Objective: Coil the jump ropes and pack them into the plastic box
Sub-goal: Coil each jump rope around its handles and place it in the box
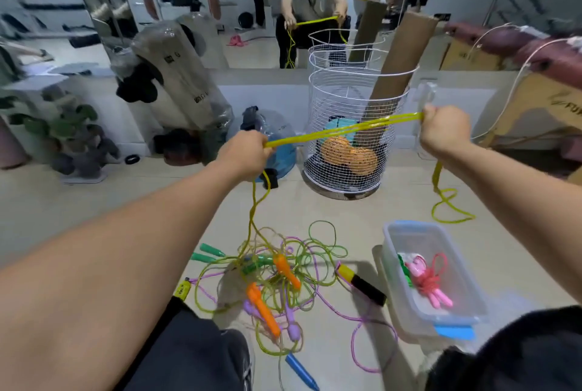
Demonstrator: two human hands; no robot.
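Left hand [244, 154] and right hand [445, 130] are both fisting the yellow jump rope [343, 130], holding several strands taut between them at chest height. Loose ends are hanging to the floor [94, 201]. Remaining ropes [274, 280] are lying tangled below; plastic box [456, 312] is sitting right of them, holding a coiled pink rope [430, 280].

– What's the yellow rope [343, 130] made of?
– Smooth, glossy plastic cord, slightly see-through.
– And the box [453, 277]?
– Clear, frosted-looking plastic with a blue rim.
– The basket [340, 101]?
– Thin white-coated wire mesh. The floor [378, 211] looks smooth and matt, and the tube [396, 75] in the basket is brown cardboard.
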